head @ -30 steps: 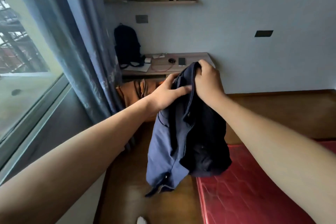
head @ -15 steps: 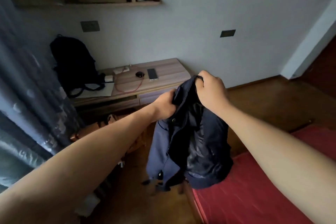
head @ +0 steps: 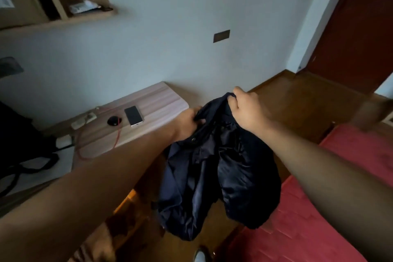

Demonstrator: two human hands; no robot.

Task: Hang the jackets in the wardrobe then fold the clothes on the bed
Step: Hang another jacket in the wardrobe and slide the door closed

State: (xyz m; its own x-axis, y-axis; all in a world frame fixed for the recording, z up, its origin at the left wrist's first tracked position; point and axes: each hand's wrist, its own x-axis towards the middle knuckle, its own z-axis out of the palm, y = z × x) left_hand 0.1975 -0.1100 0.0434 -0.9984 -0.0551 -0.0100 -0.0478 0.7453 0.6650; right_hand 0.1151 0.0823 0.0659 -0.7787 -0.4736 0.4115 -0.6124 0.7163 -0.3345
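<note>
Head cam: right hand (head: pixel 247 110) and left hand (head: pixel 187 122) both grip the collar of a navy jacket (head: pixel 217 176), fingers curled into the fabric. It hangs below them, bed (head: pixel 340 176) under the right arm, desk (head: pixel 148 108) just left of the left hand.

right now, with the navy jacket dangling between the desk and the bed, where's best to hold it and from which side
The collar edge at the top, from above, one hand toward each shoulder. The navy jacket hangs bunched, lining showing, its weight below, so the top edge is likely the firmest hold. The left hand and right hand grip there now.
</note>
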